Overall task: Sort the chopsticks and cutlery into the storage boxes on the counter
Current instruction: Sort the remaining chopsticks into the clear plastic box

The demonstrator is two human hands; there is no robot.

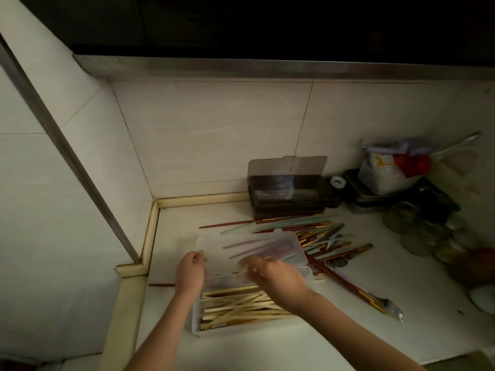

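A clear plastic storage box [198, 321] holds several pale wooden chopsticks [238, 307]. Its clear lid [270, 246] stands raised behind it, and purple and green chopsticks show through it. My left hand [190, 271] pinches the lid's left edge. My right hand [270, 275] is over the lid's lower middle, its fingers blurred against the plastic. A pile of red, green and gold-tipped chopsticks [310, 231] lies behind and to the right of the box. A metal fork [392, 310] lies to the right.
A dark storage box [288, 199] with its lid up stands against the back wall. Glass jars [417, 234], a metal tray with packets [385, 180] and a strainer crowd the right corner. One red chopstick [160, 285] lies left of the clear box, near the counter's raised rim.
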